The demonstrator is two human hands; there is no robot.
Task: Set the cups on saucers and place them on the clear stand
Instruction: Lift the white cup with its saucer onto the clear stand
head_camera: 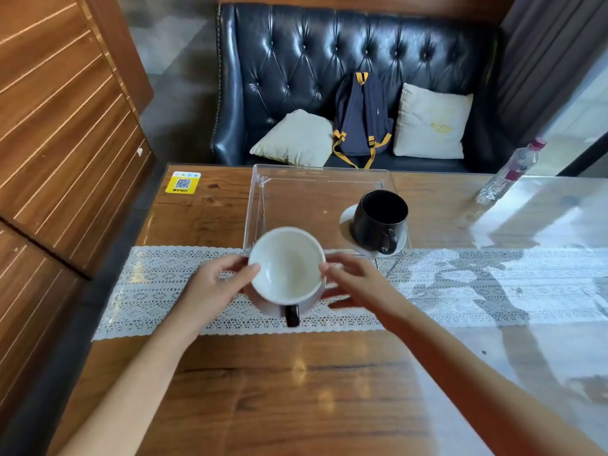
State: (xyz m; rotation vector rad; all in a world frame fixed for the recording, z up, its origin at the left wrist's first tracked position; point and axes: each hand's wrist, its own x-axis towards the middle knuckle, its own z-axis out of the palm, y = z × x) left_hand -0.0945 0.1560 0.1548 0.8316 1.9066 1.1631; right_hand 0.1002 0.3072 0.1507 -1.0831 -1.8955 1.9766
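1. Wooden tabletop (296, 383) across the lower frame, with a white lace runner (158, 291) lying left to right over its middle.
2. White-lined cup (288, 263) with a dark handle, at frame centre, sitting on a pale saucer (312, 299); handle pointing toward the bottom of the frame.
3. Left hand (214, 286) at the cup's left side, thumb touching the rim, fingers curled under toward the saucer edge; grip closed on the saucer as far as visible.
4. Right hand (358, 284) at the cup's right side, fingertips at the rim and lower fingers reaching under the saucer; grip likewise on the saucer.
5. Clear stand (263, 192) just above the held cup in the frame, its near edge overlapping the runner.
6. Black cup (380, 218) already on a white saucer (347, 218) at the stand's right near corner, handle facing the bottom of the frame.
7. Left part of the stand's top bare.
8. Plastic bottle (510, 172) at the right edge of the tabletop; yellow QR sticker (183, 183) at its upper left corner.
9. Dark leather sofa (296, 60) at the top of the frame, holding two pale cushions (431, 121) and a navy backpack (360, 120) between them.
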